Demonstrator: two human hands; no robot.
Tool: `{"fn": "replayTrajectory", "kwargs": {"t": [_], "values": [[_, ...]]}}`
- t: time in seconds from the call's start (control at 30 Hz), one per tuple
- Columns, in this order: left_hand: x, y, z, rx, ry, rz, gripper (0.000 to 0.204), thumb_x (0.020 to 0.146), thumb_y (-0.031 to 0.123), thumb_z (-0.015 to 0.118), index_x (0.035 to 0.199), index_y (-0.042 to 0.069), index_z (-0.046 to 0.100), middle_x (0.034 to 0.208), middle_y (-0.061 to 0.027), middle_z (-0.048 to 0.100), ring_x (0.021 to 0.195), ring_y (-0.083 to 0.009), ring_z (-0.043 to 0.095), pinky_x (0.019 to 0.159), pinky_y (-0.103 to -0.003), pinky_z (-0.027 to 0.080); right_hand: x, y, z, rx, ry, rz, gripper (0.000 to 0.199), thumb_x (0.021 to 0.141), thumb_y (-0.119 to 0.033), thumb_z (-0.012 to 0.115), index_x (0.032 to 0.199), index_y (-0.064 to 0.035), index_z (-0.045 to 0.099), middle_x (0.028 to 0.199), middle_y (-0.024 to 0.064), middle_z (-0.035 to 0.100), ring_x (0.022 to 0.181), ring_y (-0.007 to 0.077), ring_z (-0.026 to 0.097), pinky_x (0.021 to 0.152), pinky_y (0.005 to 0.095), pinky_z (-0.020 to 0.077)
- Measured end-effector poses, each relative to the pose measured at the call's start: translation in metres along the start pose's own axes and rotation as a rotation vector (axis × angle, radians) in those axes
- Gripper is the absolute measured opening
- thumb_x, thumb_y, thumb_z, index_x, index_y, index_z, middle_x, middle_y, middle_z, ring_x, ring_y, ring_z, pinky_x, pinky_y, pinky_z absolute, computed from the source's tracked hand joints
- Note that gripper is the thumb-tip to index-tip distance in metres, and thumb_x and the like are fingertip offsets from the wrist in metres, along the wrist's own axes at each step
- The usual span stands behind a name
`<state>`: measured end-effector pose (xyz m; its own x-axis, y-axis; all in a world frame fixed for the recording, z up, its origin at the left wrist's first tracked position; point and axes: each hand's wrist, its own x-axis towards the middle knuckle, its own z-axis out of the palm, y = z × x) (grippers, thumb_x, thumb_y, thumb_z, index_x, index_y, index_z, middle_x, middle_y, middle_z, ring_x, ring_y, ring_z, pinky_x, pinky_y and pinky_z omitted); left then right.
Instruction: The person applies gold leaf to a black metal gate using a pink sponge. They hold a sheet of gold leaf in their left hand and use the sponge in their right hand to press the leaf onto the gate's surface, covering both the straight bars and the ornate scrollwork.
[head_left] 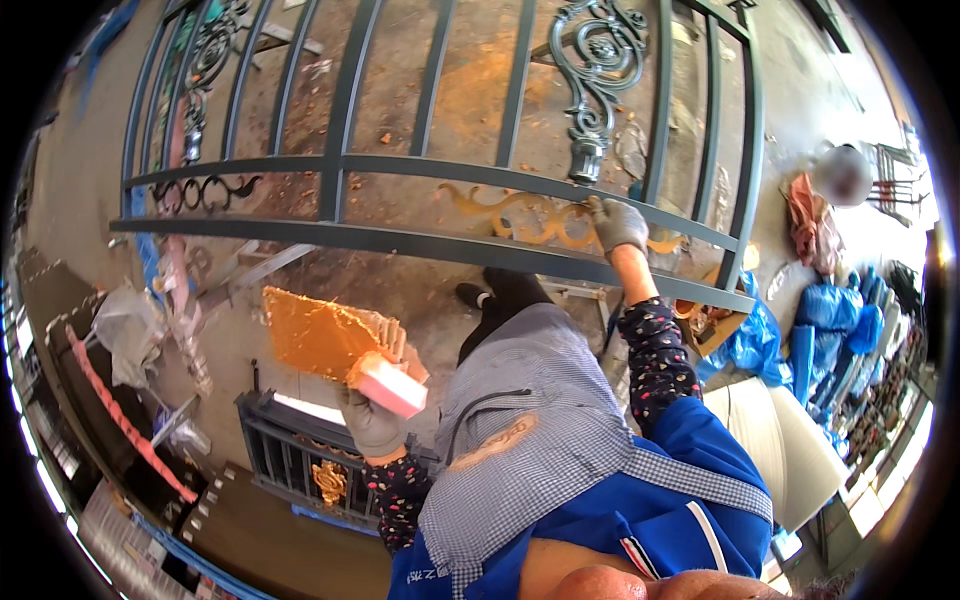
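Observation:
My left hand (374,424), in a grey glove, is closed on a pink foam block (388,384) and a cardboard piece (318,334) smeared with gold paint. My right hand (617,226), also gloved, reaches to the dark metal railing (400,243). Its fingers are curled at the rail, beside a scroll ornament (540,216) coloured gold; what they hold, if anything, is hidden. Further left between the same two rails sits another scroll ornament (205,193), still dark. Cast scrollwork (600,60) fills part of the railing above my right hand.
Below my left hand stands another dark railing panel (310,455) with a gold ornament. A cardboard box (708,325) lies beyond my right forearm, near blue plastic wrap (755,335) and a large white roll (765,440). Metal supports (260,275) stand under the railing. A person (843,178) is far right.

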<state>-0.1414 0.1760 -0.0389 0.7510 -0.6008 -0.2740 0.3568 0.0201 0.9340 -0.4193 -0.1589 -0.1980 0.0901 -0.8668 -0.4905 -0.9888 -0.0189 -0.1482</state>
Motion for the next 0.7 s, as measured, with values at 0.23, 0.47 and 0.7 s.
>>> {"fn": "replayTrajectory", "kwargs": {"t": [0.23,0.47,0.7], "values": [[-0.013,-0.014,-0.046,-0.239,-0.005,-0.058,0.043,0.100,0.027,0.057,0.136,0.004,0.051,0.131,-0.0131,0.058,0.111,-0.0263,0.063,0.094,-0.038,0.057,0.005,-0.007,0.000,0.074,-0.016,-0.007,0.057,0.098,-0.058,0.043,0.094,-0.0087,0.072,0.095,0.0202,0.070,0.099,0.0397,0.065,0.085,0.0504,0.0495],[-0.036,-0.028,-0.101,-0.450,0.157,-0.134,0.050,0.095,0.033,0.063,0.135,0.004,0.052,0.131,-0.0147,0.058,0.116,-0.0296,0.061,0.100,-0.048,0.051,-0.026,-0.029,-0.006,0.589,-0.103,-0.098,0.059,0.098,-0.057,0.052,0.085,-0.0030,0.070,0.073,0.0135,0.068,0.064,0.0239,0.067,0.064,0.0396,0.0530],[-0.047,-0.029,-0.115,-0.878,-0.057,-0.195,0.048,0.099,0.028,0.058,0.138,0.002,0.051,0.140,-0.0138,0.054,0.131,-0.0274,0.049,0.115,-0.042,0.037,-0.020,0.030,-0.022,1.736,-0.206,-0.274,0.052,0.102,-0.054,0.045,0.072,-0.0119,0.047,0.051,-0.0019,0.039,0.045,0.0107,0.043,0.056,0.0289,0.0515]]}}
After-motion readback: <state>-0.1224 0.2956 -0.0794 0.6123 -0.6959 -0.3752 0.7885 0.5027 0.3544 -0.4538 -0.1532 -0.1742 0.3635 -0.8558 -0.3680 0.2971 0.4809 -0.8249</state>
